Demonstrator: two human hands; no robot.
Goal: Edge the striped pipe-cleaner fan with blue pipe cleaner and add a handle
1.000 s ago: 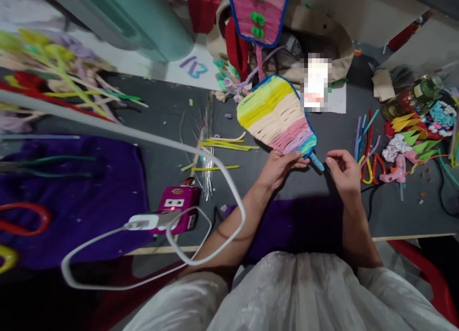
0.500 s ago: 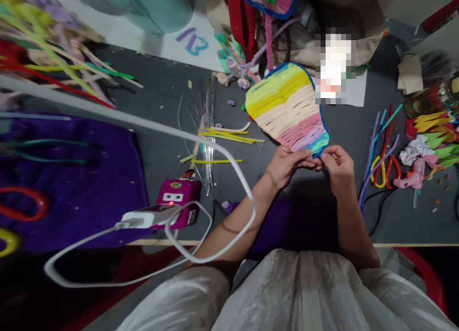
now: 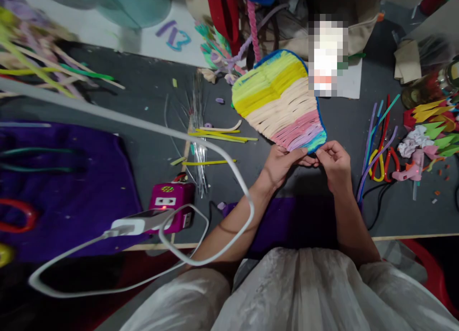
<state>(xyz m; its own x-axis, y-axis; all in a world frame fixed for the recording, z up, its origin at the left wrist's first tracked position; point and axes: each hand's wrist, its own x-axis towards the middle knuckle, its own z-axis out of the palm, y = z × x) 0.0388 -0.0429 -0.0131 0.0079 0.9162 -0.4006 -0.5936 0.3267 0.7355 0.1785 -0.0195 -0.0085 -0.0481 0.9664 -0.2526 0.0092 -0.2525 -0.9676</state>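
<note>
I had the striped panel (image 3: 279, 101) over the middle of the surface (image 3: 143, 111), its wide yellow end away from me and its narrow blue end between my hands. My left hand (image 3: 283, 166) pinched the narrow end, thumb on top and the other fingers curled beneath. My right hand (image 3: 333, 163) pinched the blue corner just beside the left fingertips; I couldn't make out the exact spot under its fingers.

A pink braid (image 3: 254, 29) ran down behind the panel's far edge. On my left I saw yellow strips (image 3: 222, 136) lying across thin silvery wires (image 3: 202, 163), and nearer me a magenta power box (image 3: 172, 199) with a white charger (image 3: 132, 223) plugged in. A purple cloth (image 3: 71, 192) lay farther left. On my right, colored stems (image 3: 373, 139) lay by yellow-handled scissors (image 3: 376, 166), with a pink glue gun (image 3: 410, 167) beyond and a glass jar (image 3: 423, 89) behind it.
</note>
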